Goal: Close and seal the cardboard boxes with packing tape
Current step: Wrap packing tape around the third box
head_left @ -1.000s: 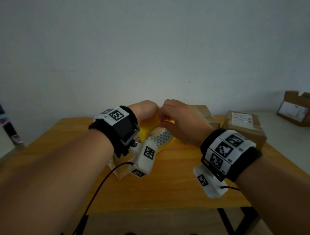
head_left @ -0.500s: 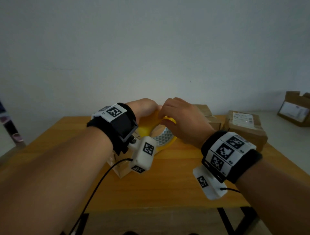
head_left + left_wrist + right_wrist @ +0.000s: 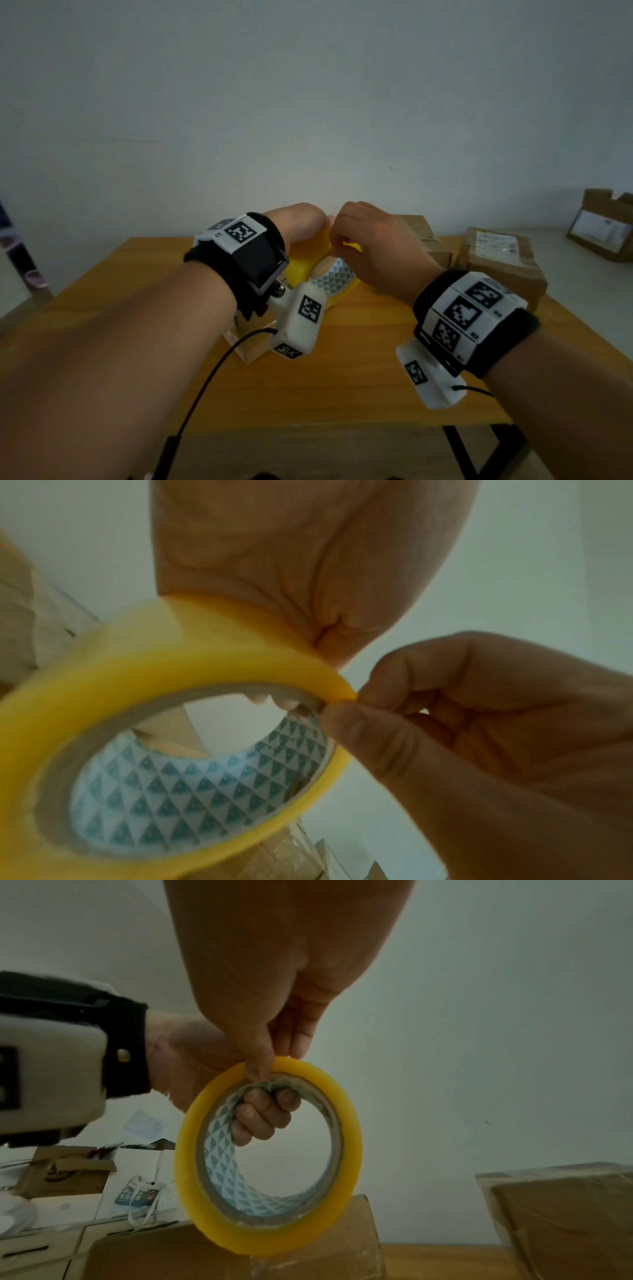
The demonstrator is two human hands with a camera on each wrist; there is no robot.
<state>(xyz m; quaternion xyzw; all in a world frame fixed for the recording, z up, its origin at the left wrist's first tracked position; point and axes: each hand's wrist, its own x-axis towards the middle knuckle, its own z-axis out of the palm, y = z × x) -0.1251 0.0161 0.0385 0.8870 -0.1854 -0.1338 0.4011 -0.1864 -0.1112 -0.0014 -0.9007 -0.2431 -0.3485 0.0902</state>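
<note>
Both hands' fingers on tape roll

I see bare forearms, each with a black wrist strap carrying white blocks printed with black square markers and a thin black cable.

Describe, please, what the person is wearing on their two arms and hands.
Both forearms are bare, with no sleeves or gloves. The left hand and right hand each have a wide black wrist strap carrying white plates printed with black square marker codes. A white camera housing with similar markers hangs under each wrist, trailing a thin black cable.
</note>
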